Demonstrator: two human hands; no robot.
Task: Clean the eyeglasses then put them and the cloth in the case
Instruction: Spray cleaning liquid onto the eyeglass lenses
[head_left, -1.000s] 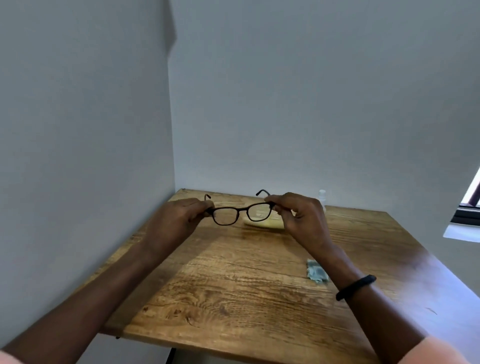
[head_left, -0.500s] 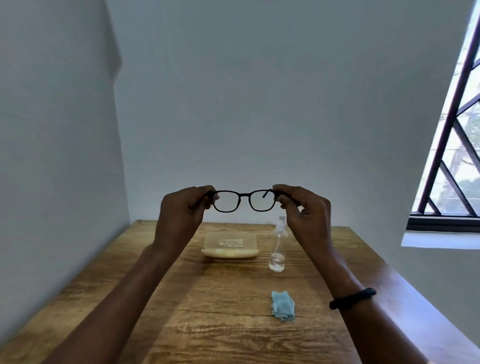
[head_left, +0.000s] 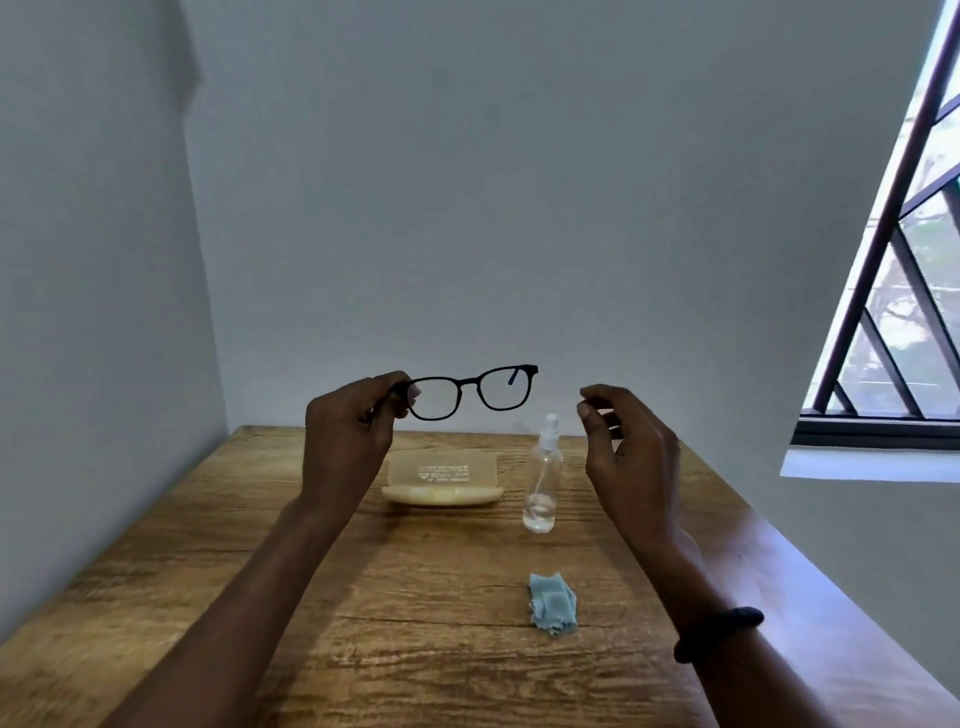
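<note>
Black-framed eyeglasses (head_left: 470, 391) hang in the air above the wooden table (head_left: 260, 597), held at their left end by my left hand (head_left: 350, 439). My right hand (head_left: 626, 447) floats to the right of the glasses, fingers apart and holding nothing. Below the glasses an open pale yellow case (head_left: 442, 480) lies on the table with its lid raised toward the wall. A crumpled light blue cloth (head_left: 553, 609) lies nearer to me, right of centre.
A clear spray bottle (head_left: 543, 486) stands upright just right of the case, under my right hand. Grey walls close the table in at the left and back. A barred window (head_left: 904, 291) is at the right.
My right hand has let go of the right end of the glasses and drawn away to the right. The left hand alone holds them now. The view has stayed tilted upward.
</note>
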